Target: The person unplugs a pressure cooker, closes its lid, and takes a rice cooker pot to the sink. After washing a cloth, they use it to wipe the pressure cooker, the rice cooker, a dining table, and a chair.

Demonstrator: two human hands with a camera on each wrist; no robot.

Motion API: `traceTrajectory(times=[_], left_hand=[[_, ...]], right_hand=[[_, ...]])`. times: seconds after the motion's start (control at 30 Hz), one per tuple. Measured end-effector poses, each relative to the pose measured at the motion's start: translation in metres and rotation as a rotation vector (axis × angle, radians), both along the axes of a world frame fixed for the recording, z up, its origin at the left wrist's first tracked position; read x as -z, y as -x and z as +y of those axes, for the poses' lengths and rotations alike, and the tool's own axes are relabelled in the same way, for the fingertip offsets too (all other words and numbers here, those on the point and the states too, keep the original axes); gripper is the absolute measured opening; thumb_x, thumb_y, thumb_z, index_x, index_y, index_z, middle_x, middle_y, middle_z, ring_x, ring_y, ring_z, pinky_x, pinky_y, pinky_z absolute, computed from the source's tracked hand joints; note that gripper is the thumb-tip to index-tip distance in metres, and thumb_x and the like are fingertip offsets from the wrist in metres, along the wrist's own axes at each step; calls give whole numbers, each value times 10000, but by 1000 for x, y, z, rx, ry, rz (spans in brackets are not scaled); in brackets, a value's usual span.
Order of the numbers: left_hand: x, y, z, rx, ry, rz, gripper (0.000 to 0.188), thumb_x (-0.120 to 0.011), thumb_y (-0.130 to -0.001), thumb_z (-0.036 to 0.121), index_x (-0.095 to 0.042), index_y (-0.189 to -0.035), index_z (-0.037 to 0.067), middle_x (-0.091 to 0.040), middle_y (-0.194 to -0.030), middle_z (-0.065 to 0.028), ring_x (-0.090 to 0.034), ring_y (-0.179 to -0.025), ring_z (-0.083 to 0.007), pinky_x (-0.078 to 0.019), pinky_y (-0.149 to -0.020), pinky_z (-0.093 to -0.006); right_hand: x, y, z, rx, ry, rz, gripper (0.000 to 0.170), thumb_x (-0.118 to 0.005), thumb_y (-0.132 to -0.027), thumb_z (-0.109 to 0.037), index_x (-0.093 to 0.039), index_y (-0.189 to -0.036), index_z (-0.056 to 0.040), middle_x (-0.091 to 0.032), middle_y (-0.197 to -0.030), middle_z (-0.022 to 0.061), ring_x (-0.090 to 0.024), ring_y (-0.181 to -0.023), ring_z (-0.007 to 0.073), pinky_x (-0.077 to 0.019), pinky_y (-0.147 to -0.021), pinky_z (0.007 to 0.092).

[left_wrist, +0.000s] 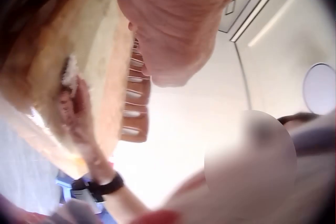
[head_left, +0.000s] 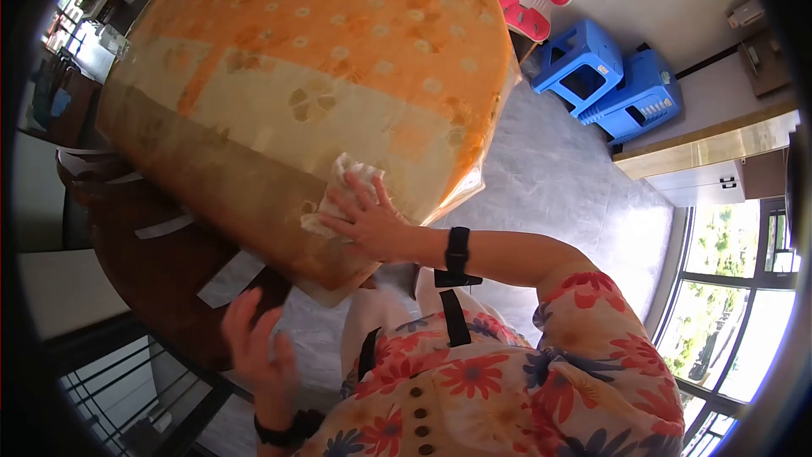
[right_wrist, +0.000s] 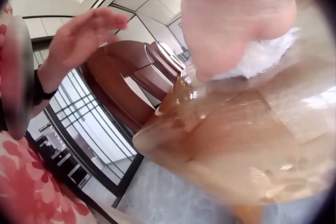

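Observation:
My right hand (head_left: pixel 372 227) lies palm down with its fingers spread, pressing a white cloth (head_left: pixel 343 171) onto the table (head_left: pixel 279 140). The table wears an orange and beige flowered covering under a shiny clear sheet. In the right wrist view the fluffy cloth (right_wrist: pixel 262 56) shows beneath the heel of the hand, flat against that sheet. My left hand (head_left: pixel 258 343) is raised beside the table's near edge, fingers loosely bent and slightly blurred, holding nothing. The left wrist view shows its palm side (left_wrist: pixel 173 29) close up.
A dark brown wooden chair (head_left: pixel 156 275) stands tight against the table's left side. Beyond the right side, blue plastic stools (head_left: pixel 584 63) and a pink and white seat (head_left: pixel 534 0) stand along the wall. Grey tiled floor (head_left: pixel 550 165) runs between table and cabinets (head_left: pixel 698 186).

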State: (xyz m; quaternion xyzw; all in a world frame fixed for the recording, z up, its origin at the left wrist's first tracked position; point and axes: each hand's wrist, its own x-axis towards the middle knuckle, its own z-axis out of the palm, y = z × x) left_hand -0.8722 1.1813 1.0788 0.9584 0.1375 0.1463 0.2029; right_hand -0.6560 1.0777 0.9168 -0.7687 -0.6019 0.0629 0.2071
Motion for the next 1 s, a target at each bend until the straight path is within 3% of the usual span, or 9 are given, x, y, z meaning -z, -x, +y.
traceTrajectory(times=[0.17,0.3,0.43,0.6,0.67,0.7,0.73,0.9,1.0], left_hand=[[87,-37,19,-100,-25,121,464,-501,-835,202,-412,-1263,49,-305,-1351,-228,-264,-1246,-428,-227,-1008,-510],[123,-10,13,-254,-226,251,534,-459,-838,298,-361,-1310,65,-212,-1409,-225,-175,-1295,-430,-180,-1014,-545],[89,14,26,-284,-216,286,536,-470,-833,305,-370,-1305,72,-216,-1418,-205,-178,-1301,-419,-176,-1021,-540],[67,92,41,-338,-237,313,517,-428,-869,366,-387,-1289,67,-234,-1413,-196,-185,-1301,-410,-171,-1027,-536],[60,131,61,-358,-241,323,504,-399,-886,368,-384,-1291,68,-239,-1415,-184,-189,-1304,-400,-172,-1029,-530],[60,154,72,-446,-249,380,495,-374,-899,363,-377,-1298,70,-243,-1417,-172,-190,-1306,-389,-170,-1031,-523],[58,171,78,-535,-257,436,487,-348,-911,357,-370,-1305,72,-246,-1419,-160,-191,-1309,-378,-168,-1034,-515],[77,240,95,-943,-337,365,486,-291,-938,370,-347,-1331,88,-263,-1419,-126,-200,-1312,-344,-158,-1046,-477],[80,294,96,-1099,-384,455,495,-259,-944,379,-344,-1335,87,-275,-1420,-99,-218,-1311,-318,-166,-1046,-468]], right_hand=[[-15,-19,17,-205,50,-112,503,-545,-809,-391,-434,-1269,-219,-292,-1406,36,-127,-1346,309,-108,-971,681],[2,-99,-32,40,57,-188,497,-555,-811,-316,-417,-1283,-240,-313,-1406,-10,-212,-1331,251,-160,-958,666],[-45,-238,-36,510,176,-194,477,-504,-830,-284,-411,-1287,-185,-366,-1370,18,-282,-1295,269,-229,-993,576],[-55,-277,32,580,104,-238,452,-500,-806,-269,-451,-1218,-88,-440,-1264,113,-374,-1193,331,-341,-922,514],[-54,-224,69,273,112,-133,415,-503,-794,-223,-467,-1176,-64,-428,-1234,150,-337,-1183,420,-333,-922,525],[-95,-169,86,20,446,-252,440,-508,-770,-183,-458,-1178,-25,-404,-1247,176,-332,-1188,418,-338,-927,509],[-64,-126,83,-33,22,-206,453,-523,-779,-210,-467,-1208,-76,-380,-1299,163,-308,-1223,411,-328,-932,518],[-91,-40,56,-617,-47,-329,454,-498,-823,-291,-440,-1269,-234,-324,-1397,37,-279,-1293,289,-234,-978,569],[-101,-107,112,-237,-19,-228,415,-466,-832,-308,-469,-1243,-254,-416,-1332,11,-322,-1270,223,-208,-936,609]])
